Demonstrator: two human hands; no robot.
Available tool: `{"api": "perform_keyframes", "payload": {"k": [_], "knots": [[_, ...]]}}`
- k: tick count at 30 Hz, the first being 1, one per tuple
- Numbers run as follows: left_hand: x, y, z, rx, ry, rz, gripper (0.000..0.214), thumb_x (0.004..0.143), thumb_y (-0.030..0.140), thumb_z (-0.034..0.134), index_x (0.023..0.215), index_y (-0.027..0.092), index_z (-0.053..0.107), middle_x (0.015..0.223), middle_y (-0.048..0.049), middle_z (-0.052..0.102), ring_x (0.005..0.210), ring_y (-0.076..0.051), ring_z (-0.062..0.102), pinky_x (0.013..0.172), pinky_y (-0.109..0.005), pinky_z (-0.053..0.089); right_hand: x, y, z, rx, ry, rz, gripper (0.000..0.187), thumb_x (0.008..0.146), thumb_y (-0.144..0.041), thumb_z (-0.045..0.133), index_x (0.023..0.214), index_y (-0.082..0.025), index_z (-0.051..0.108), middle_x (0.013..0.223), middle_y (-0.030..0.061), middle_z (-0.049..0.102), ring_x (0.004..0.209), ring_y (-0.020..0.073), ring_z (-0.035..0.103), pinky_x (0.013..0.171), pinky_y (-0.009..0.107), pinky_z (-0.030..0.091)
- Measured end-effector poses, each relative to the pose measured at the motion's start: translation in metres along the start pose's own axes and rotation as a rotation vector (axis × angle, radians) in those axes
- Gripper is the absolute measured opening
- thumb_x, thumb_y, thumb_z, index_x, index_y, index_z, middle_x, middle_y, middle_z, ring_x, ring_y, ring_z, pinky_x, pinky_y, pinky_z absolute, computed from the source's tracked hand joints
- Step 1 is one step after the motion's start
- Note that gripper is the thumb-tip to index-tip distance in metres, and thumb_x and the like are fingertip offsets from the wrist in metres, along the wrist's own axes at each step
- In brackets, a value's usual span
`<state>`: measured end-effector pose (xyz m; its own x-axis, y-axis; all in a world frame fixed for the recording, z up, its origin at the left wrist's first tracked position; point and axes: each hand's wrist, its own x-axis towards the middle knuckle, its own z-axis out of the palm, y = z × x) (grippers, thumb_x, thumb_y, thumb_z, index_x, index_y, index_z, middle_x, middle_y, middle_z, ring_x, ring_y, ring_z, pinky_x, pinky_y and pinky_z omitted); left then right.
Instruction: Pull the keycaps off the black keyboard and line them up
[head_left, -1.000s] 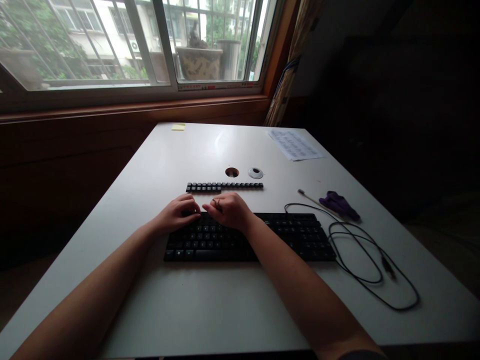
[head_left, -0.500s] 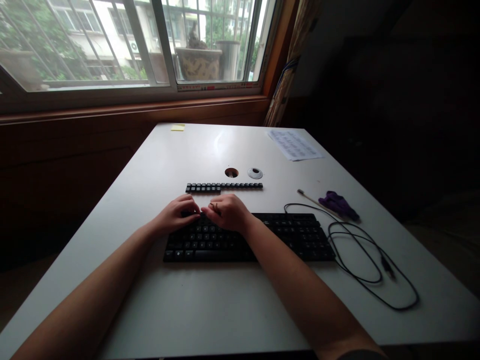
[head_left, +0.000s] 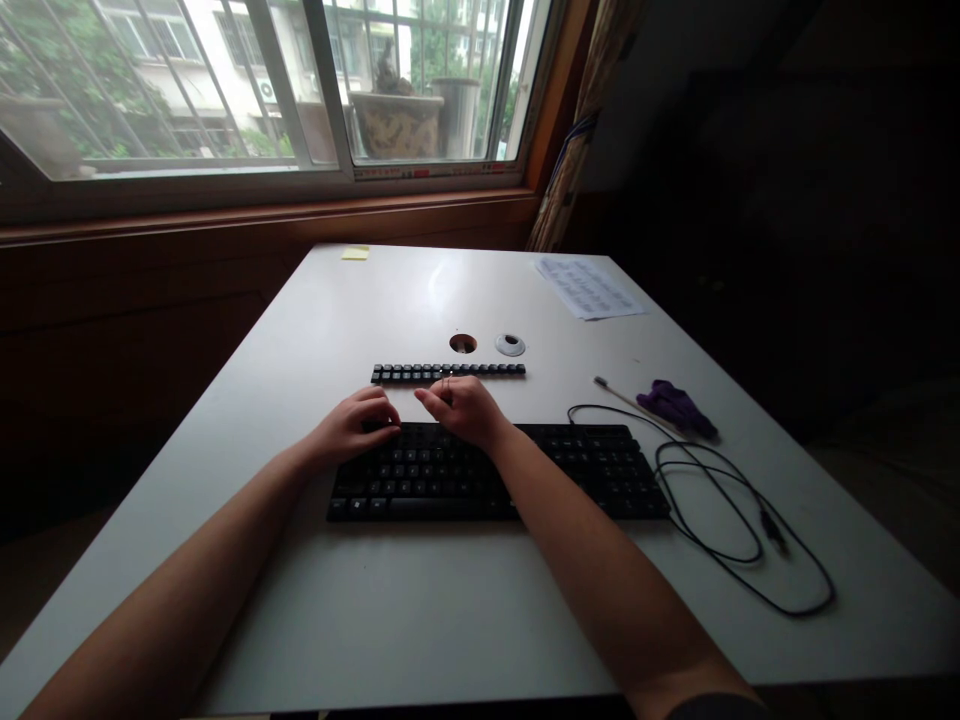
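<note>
A black keyboard (head_left: 442,508) lies on the white table, with dark keycaps (head_left: 487,371) lined up in rows just beyond it. My left hand (head_left: 358,425) is closed at the keyboard's far left edge, its thumb over the top keys and its fingers curled at the back edge. Over the far edge, close to the keycap rows, hovers my right hand (head_left: 466,408), closed. Thin wire ends poke out from its fingers; they look like a keycap puller (head_left: 444,384), mostly hidden. Whether a keycap hangs in the wires is too small to tell.
The keyboard's cable (head_left: 750,590) lies coiled on the right. Beyond it are a purple cloth (head_left: 675,405) and a thin brush-like stick (head_left: 619,390). Farther back are a cable hole (head_left: 463,344), its round cover (head_left: 511,345), printed sheets (head_left: 589,288) and yellow notes (head_left: 355,253).
My right hand has moved away from my left, forward and slightly right, from over the top keys toward the keycap rows. My left hand has stayed at the keyboard's edge.
</note>
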<state>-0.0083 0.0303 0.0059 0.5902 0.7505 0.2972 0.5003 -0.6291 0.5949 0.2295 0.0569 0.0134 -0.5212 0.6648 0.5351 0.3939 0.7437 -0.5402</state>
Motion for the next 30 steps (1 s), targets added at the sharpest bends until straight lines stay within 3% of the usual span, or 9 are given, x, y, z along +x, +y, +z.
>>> {"api": "perform_keyframes", "payload": {"k": [3,11,20,30], "knots": [[0.0,0.0,0.0,0.01,-0.007,-0.006,0.017,0.091,0.034,0.06,0.093,0.019,0.068,0.087,-0.0046,0.057,0.082,-0.018,0.056,0.075,-0.03,0.048,-0.001,-0.004,0.0,-0.027,-0.01,-0.022,0.048,0.098,-0.042,0.046,0.056,-0.019,0.047,0.055,-0.0017,0.049,0.053,0.0091,0.044,0.059,0.026,0.035],[0.001,0.0,0.001,0.019,0.008,-0.003,0.02,0.091,0.037,0.06,0.087,0.018,0.066,0.086,-0.0041,0.057,0.08,-0.017,0.056,0.073,-0.028,0.046,-0.004,-0.022,-0.003,-0.292,-0.14,-0.287,0.042,0.096,-0.041,0.047,0.062,-0.019,0.055,0.063,0.0007,0.055,0.057,0.0117,0.043,0.056,0.03,0.026],[0.0,-0.003,0.001,0.012,-0.006,0.005,0.017,0.091,0.033,0.061,0.093,0.018,0.068,0.087,-0.004,0.056,0.081,-0.017,0.056,0.073,-0.028,0.047,-0.003,-0.007,-0.004,-0.118,-0.048,-0.113,0.047,0.097,-0.039,0.048,0.055,-0.019,0.044,0.054,-0.0021,0.047,0.051,0.0093,0.039,0.057,0.027,0.031],[0.001,0.001,0.0,0.015,-0.004,0.015,0.015,0.091,0.031,0.061,0.092,0.018,0.068,0.087,-0.0045,0.057,0.082,-0.017,0.056,0.076,-0.03,0.048,-0.001,0.003,-0.005,0.123,-0.013,0.067,0.047,0.096,-0.042,0.05,0.055,-0.018,0.051,0.052,-0.002,0.049,0.051,0.0089,0.043,0.057,0.025,0.035]]}}
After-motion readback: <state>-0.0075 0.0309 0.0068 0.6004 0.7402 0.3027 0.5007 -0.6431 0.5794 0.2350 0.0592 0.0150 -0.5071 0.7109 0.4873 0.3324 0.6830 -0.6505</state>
